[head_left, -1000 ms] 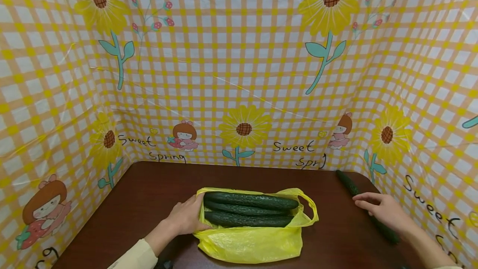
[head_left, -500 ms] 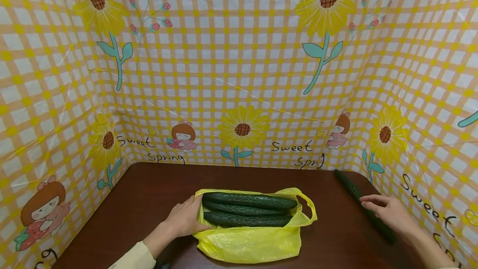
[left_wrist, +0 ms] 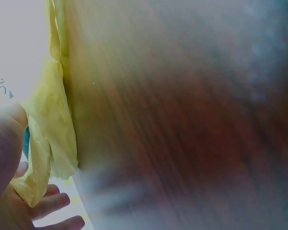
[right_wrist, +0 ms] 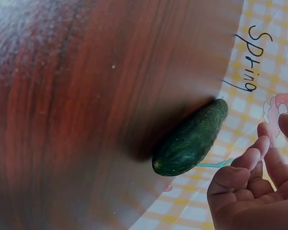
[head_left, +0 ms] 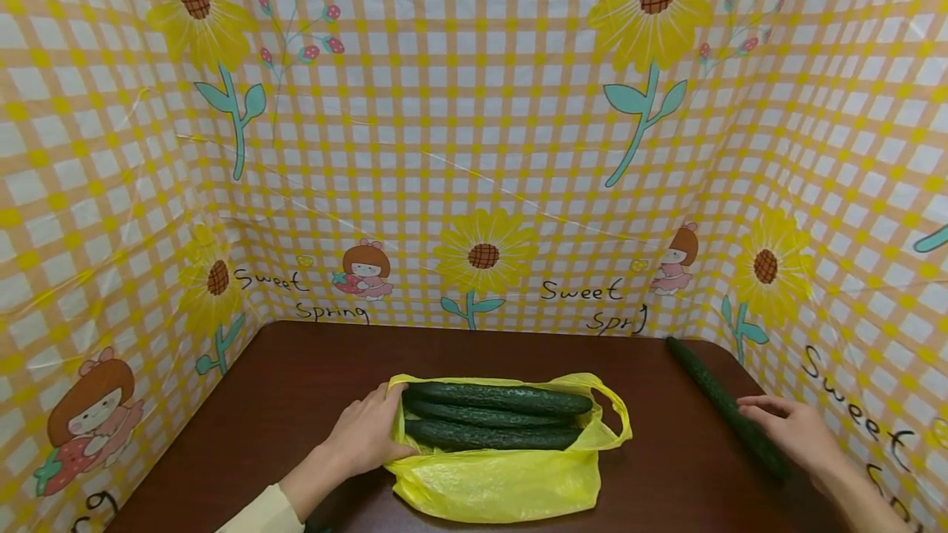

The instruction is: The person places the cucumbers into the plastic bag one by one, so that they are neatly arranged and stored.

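In the head view a yellow plastic bag (head_left: 504, 484) lies on its side, its mouth facing up, with several dark green cucumbers (head_left: 496, 418) stacked inside. My left hand (head_left: 366, 434) holds the left end of the bag's mouth, thumb at the near rim and fingers at the far rim. The left wrist view shows the bag's edge (left_wrist: 50, 124) between thumb and outstretched fingers. Another cucumber (head_left: 711, 385) lies slantwise at the table's right side. Over its near half hovers my right hand (head_left: 796, 430), fingers loosely bent; the right wrist view shows fingertips apart from it.
The dark brown table (head_left: 311, 360) ends at a checked, flower-printed cloth wall (head_left: 459, 146) on the back and both sides. A looped handle (head_left: 618, 414) of the bag sticks out to its right.
My right hand has slid along the lone cucumber toward its near end, to the right and slightly downward. The cucumber, the bag and my left hand keep their places.
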A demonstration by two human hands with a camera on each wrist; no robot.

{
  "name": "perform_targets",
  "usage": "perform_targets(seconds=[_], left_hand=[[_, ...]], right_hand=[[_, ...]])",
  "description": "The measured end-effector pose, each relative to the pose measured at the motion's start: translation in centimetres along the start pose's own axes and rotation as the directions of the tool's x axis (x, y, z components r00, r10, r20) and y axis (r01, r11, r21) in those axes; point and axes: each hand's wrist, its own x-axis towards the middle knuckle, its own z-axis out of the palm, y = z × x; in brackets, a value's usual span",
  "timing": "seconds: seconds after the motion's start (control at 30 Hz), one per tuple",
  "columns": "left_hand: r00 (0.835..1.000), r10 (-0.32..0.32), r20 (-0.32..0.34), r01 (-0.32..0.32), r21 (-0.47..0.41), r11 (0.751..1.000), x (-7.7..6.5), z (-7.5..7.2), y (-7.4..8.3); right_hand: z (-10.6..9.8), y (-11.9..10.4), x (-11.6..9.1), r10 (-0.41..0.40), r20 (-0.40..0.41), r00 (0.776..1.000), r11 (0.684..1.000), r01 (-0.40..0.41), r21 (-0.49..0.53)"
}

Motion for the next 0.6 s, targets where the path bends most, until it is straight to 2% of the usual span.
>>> perform_targets(seconds=[0.13, 0.3, 0.47, 0.6], left_hand=[[1.0, -0.001, -0.009, 0.001, 0.005, 1.0, -0.1, -0.1, 0.0], [0.999, -0.029, 0.036, 0.029, 0.0, 1.0, -0.4, -0.5, 0.0], [0.997, -0.025, 0.068, 0.023, 0.032, 0.999, -0.6, -0.6, -0.1], [0.995, -0.04, 0.094, 0.039, 0.019, 0.999, -0.5, -0.5, -0.2]], right_hand=[[0.0, 0.3, 0.1, 0.019, 0.011, 1.0, 1.0, -0.019, 0.002], [0.0, 0.3, 0.0, 0.033, 0.04, 0.999, 0.999, -0.033, 0.0], [0.1, 0.8, 0.1, 0.049, 0.056, 0.997, 0.998, -0.047, -0.031], [0.3, 1.3, 0.2, 0.107, 0.093, 0.99, 0.994, -0.103, -0.047]])
